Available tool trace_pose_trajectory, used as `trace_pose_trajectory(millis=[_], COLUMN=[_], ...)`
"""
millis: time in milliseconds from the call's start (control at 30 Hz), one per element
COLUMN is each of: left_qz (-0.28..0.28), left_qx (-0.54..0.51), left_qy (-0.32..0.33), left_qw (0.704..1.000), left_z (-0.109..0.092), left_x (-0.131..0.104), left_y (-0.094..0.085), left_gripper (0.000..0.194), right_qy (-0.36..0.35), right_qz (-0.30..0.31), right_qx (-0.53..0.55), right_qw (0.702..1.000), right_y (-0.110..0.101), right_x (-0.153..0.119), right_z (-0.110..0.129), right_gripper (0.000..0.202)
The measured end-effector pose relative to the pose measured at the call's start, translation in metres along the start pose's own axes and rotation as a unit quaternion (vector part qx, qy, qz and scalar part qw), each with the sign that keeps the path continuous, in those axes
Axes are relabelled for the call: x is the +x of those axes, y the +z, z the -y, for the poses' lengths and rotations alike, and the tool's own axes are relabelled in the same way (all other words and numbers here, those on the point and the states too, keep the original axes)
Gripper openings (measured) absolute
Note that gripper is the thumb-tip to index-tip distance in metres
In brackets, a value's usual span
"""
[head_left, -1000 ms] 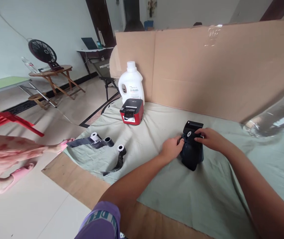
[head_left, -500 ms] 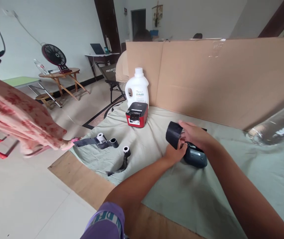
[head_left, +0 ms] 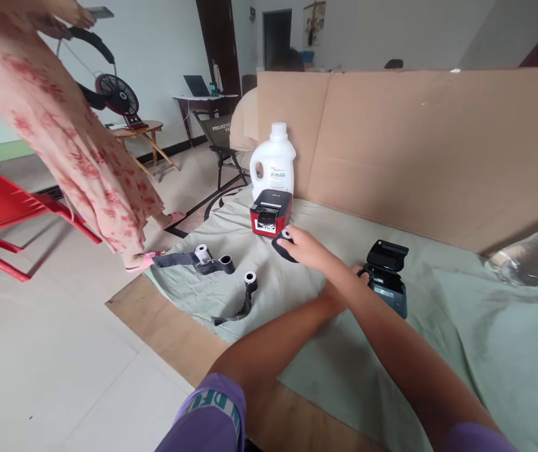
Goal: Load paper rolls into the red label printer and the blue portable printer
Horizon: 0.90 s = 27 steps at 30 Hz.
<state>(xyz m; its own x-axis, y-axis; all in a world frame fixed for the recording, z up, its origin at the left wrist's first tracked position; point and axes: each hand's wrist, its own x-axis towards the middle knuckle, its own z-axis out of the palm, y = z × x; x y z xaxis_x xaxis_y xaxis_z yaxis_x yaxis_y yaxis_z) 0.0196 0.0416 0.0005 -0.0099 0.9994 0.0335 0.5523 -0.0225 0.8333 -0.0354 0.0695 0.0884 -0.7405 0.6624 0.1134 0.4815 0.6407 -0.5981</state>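
The right hand's (head_left: 304,246) fingers pinch a black roll (head_left: 284,250) with a pale core, held just in front of a red-and-black printer (head_left: 258,224). The right forearm (head_left: 367,314) crosses over the left arm and hides much of the left hand (head_left: 361,276). The few left fingertips in view are at the near-left edge of a dark blue-grey device (head_left: 391,301); how firmly they grip, I cannot tell. This device sits on a pale green cloth (head_left: 344,370), right of both hands, its black lid (head_left: 388,255) raised and its inside exposed.

Left of the right hand, on the cloth, stands a single small roll (head_left: 250,280) with a dark strip trailing toward the near edge. Farther left are two more rolls (head_left: 226,264) joined by dark ribbon. A white jug (head_left: 274,160) stands behind the printer, beside a tall cardboard panel (head_left: 405,150). At far right lies a bundle in clear plastic (head_left: 527,254). Beyond the cloth, at left, a person in a pink floral dress (head_left: 75,157) stands near a red chair (head_left: 9,207).
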Motion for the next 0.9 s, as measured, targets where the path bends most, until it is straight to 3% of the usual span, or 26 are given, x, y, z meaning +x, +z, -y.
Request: trace_pose_trajectory(millis=[100,233,400,500,600,733,800,900], left_qz=[0.013,0.020,0.021,0.016,0.009,-0.002,-0.012,-0.026], left_qx=[-0.002,0.006,0.006,0.003,0.003,0.007,0.010,0.015], left_qy=[-0.012,-0.022,-0.021,-0.025,-0.025,-0.017,-0.009,-0.004], left_qw=[1.000,1.000,1.000,1.000,1.000,1.000,1.000,1.000], left_z=[-0.006,-0.010,-0.007,-0.007,-0.007,-0.006,-0.005,-0.004], left_x=[-0.002,-0.006,-0.005,-0.004,-0.002,-0.002,-0.004,-0.007], left_y=[-0.006,-0.014,-0.013,-0.011,-0.010,-0.007,-0.006,-0.004], left_gripper=[0.039,0.038,0.040,0.041,0.041,0.038,0.038,0.039], right_qy=[-0.015,-0.027,-0.013,-0.041,-0.129,-0.240,-0.242,-0.218], right_qz=[0.070,0.105,0.126,0.071,0.022,0.130,0.172,0.176], right_qx=[-0.119,-0.202,-0.223,-0.237,-0.184,-0.092,-0.086,-0.070], right_qw=[0.990,0.973,0.966,0.968,0.974,0.958,0.951,0.957], right_y=[0.025,0.056,0.067,0.056,0.042,0.038,0.046,0.058], right_x=[0.022,0.043,0.049,0.040,0.022,-0.005,-0.014,-0.023], right_z=[0.012,0.017,0.017,0.026,0.036,0.039,0.037,0.031], right_gripper=[0.026,0.033,0.041,0.047,0.040,0.047,0.046,0.043])
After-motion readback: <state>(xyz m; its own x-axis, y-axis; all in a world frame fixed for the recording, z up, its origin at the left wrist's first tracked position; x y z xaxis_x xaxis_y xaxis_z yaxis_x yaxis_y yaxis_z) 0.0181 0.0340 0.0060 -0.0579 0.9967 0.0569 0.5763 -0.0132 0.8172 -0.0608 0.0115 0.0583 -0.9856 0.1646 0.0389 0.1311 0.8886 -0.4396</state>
